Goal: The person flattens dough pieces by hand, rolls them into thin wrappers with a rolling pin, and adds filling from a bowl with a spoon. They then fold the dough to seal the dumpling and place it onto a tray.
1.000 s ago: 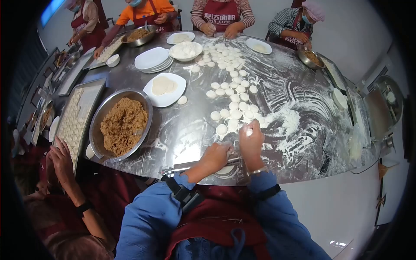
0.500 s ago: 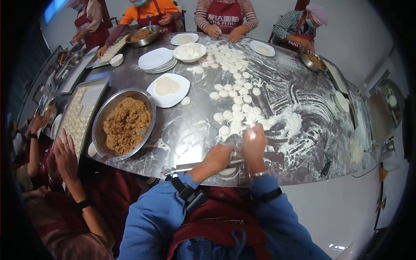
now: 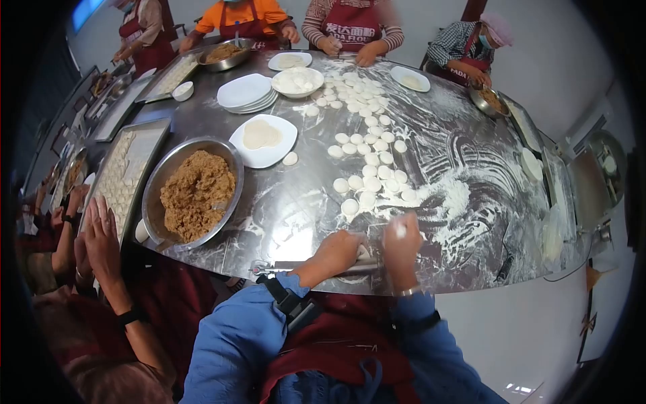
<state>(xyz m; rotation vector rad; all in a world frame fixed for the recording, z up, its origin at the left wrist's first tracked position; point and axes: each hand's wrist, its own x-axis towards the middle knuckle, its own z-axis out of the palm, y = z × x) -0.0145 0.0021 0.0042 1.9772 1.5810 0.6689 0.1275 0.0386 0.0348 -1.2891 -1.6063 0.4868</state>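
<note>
We work at a floury counter (image 3: 313,145), both hands low at its near edge.
Our left hand (image 3: 338,251) bends its fingers inward by a pale piece (image 3: 365,253), how tightly we cannot tell; our right hand (image 3: 402,237) curls its fingers closed, too blurred to show what they hold. The dough rounds (image 3: 367,200) lie just beyond both sets of fingers, and the bowl of filling (image 3: 196,195) sits left of them.
</note>
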